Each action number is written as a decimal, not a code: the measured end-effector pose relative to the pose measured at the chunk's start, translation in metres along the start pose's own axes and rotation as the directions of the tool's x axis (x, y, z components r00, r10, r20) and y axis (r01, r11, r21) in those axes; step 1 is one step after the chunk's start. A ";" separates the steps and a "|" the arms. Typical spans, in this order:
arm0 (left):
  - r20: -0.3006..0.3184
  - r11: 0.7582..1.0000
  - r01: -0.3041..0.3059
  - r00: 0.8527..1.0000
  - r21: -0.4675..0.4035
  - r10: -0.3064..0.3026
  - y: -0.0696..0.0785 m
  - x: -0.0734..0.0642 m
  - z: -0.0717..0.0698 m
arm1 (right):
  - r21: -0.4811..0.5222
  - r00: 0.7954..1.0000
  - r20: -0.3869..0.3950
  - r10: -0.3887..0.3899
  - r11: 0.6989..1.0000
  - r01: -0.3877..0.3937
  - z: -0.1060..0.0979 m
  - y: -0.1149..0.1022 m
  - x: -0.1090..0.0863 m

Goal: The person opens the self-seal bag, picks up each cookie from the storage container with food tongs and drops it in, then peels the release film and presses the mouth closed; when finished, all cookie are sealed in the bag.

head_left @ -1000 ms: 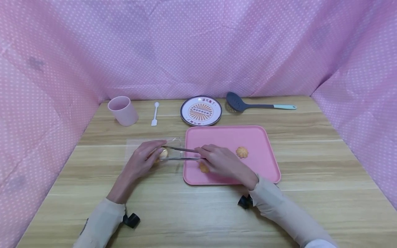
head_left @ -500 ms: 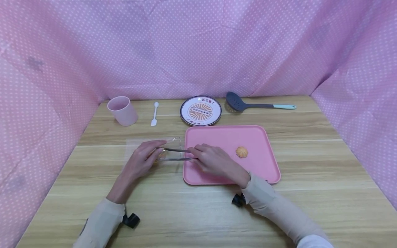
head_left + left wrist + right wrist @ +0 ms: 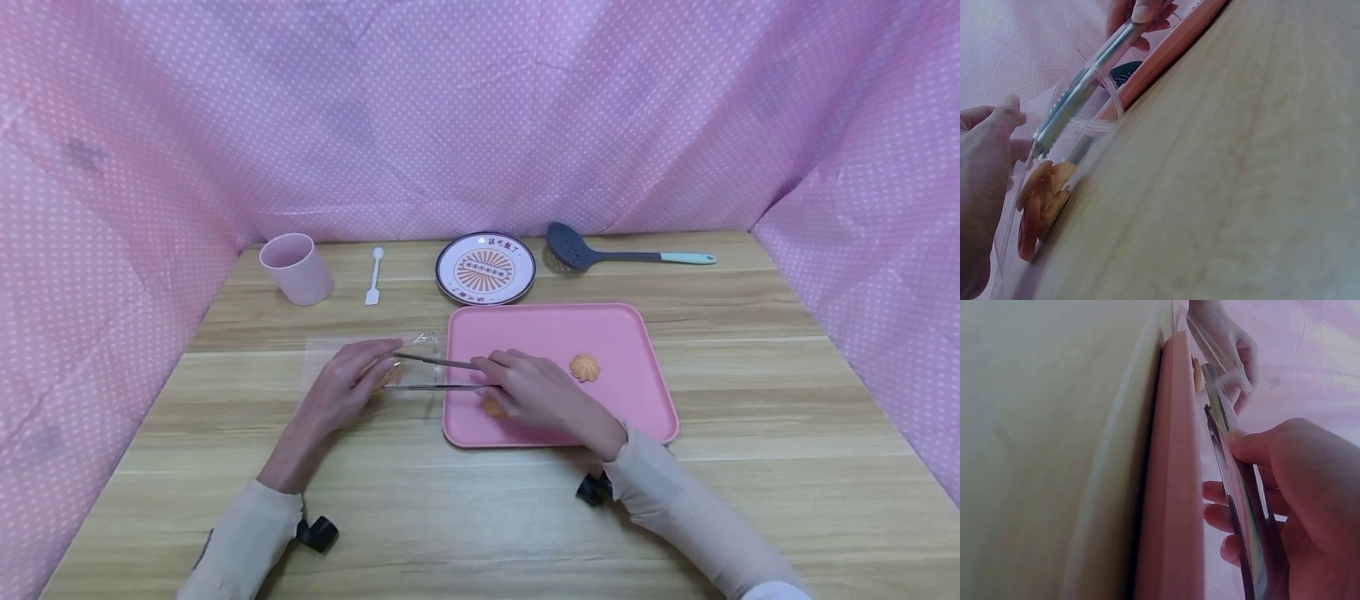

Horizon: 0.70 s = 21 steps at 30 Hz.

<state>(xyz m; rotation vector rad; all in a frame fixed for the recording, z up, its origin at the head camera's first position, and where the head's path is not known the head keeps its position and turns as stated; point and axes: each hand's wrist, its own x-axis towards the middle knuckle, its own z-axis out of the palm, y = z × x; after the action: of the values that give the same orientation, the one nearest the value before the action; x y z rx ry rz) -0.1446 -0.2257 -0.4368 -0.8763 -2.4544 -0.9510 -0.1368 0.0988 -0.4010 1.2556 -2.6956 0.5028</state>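
Observation:
My left hand (image 3: 347, 382) pinches the upper layer of a clear plastic bag (image 3: 423, 346) lying on the table. Several cookies (image 3: 1042, 203) sit inside the bag, mostly hidden under that hand in the head view. My right hand (image 3: 528, 387) grips metal tongs (image 3: 442, 362), which reach leftward into the bag's mouth with their arms spread apart. In the left wrist view the serrated tips stand above the cookies and hold none. Below the right hand lies a pink tray (image 3: 555, 325). One flower-shaped cookie (image 3: 585, 367) is on it, and another cookie (image 3: 492, 407) is partly covered by that hand.
Behind the tray are a round patterned plate (image 3: 486, 268) and a dark slotted spoon (image 3: 573, 248) with a mint handle end. A pink cup (image 3: 297, 269) and a small white spatula (image 3: 375, 276) stand and lie at the back left. Pink dotted cloth (image 3: 480, 117) surrounds the table.
The right hand moved left with the tongs deeper into the bag, then back right. The cookie between the tong tips has been let go in the bag. The left hand stayed put.

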 end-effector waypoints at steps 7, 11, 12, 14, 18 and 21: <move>-0.004 1.000 -0.012 1.000 0.005 0.012 0.000 0.000 0.000 | 0.014 0.999 -0.009 0.034 0.999 -0.034 -0.009 0.009 -0.019; -0.008 1.000 -0.009 1.000 0.007 0.009 0.000 0.000 0.000 | 0.005 0.999 -0.031 0.037 0.999 -0.036 -0.012 0.014 -0.031; -0.008 1.000 -0.005 1.000 0.006 0.005 0.000 0.000 0.000 | -0.001 0.999 -0.035 0.041 0.999 -0.041 -0.013 0.015 -0.034; -0.006 1.000 0.003 1.000 0.005 -0.003 0.000 -0.001 0.000 | -0.009 0.998 -0.040 0.054 0.998 -0.054 -0.015 0.018 -0.039; -0.001 1.000 0.015 1.000 0.000 -0.015 0.001 -0.001 -0.001 | -0.024 0.996 -0.037 0.082 0.996 -0.083 -0.019 0.023 -0.051; 0.002 1.000 0.017 1.000 -0.003 -0.017 0.001 0.000 -0.001 | -0.030 0.995 -0.033 0.097 0.995 -0.098 -0.021 0.027 -0.059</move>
<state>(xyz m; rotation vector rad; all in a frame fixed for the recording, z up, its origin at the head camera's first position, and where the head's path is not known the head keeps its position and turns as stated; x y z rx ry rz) -0.1438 -0.2262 -0.4360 -0.8588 -2.4661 -0.9603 -0.1192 0.1648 -0.4025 1.1029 -2.7374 0.4856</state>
